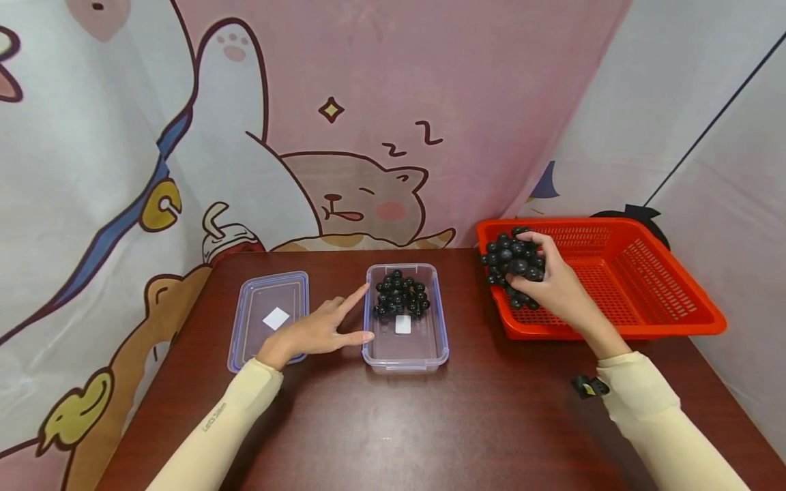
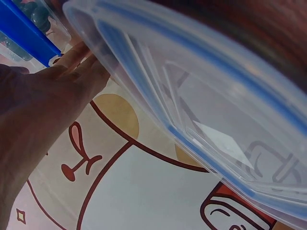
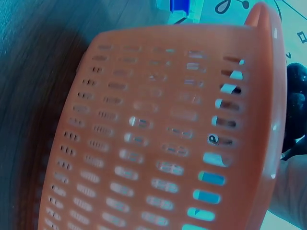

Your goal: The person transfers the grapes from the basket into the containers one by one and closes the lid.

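My right hand [image 1: 549,281] grips a bunch of dark grapes [image 1: 506,256] over the left rim of the red basket [image 1: 614,331]. In the right wrist view the basket's slotted wall [image 3: 158,124] hides most of that hand, and a few grapes [image 3: 296,103] show at the right edge. A clear plastic container [image 1: 405,351] stands at mid-table with a smaller bunch of dark grapes [image 1: 402,294] in its far half. My left hand [image 1: 322,329] is at the container's left side, index finger and thumb extended and spread along its rim.
Left of the container lies a clear lid [image 1: 254,307] with a blue seal and a white label, partly under my left wrist. Behind the brown table [image 1: 381,423] hangs a cartoon-printed curtain [image 1: 368,88]. A small black device [image 1: 589,387] sits at my right cuff.
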A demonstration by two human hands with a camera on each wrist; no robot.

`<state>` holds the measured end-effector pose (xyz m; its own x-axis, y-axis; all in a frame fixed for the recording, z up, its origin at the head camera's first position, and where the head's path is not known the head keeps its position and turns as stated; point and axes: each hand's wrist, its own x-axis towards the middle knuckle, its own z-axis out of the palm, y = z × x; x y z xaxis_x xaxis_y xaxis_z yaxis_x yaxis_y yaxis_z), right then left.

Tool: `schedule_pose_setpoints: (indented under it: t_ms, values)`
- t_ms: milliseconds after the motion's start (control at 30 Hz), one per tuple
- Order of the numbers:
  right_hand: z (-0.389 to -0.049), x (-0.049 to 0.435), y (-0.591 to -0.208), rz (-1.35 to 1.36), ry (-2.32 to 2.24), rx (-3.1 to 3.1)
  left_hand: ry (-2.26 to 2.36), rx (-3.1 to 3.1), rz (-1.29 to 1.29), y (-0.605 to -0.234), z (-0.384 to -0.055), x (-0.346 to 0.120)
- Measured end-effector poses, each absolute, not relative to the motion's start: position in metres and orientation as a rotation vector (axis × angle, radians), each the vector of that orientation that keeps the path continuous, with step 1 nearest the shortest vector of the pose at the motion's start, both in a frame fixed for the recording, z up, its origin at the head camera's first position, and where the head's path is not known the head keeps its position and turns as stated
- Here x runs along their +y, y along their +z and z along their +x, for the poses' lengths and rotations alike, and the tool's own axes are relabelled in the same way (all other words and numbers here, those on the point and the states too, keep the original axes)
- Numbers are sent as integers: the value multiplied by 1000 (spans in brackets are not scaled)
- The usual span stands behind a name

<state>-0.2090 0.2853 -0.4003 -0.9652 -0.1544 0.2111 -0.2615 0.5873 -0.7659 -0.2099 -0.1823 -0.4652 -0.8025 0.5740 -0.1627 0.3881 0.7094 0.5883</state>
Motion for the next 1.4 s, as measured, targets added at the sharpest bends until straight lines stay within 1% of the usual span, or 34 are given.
schedule_pose_setpoints:
  t_ms: [933, 1400]
  values:
    - [-204, 260, -399, 434, 1372, -2620, 805, 2577, 752, -462, -208, -182]
    - [-199, 242, -399, 428, 1368, -2612, 795, 2580, 741, -464, -209, -183]
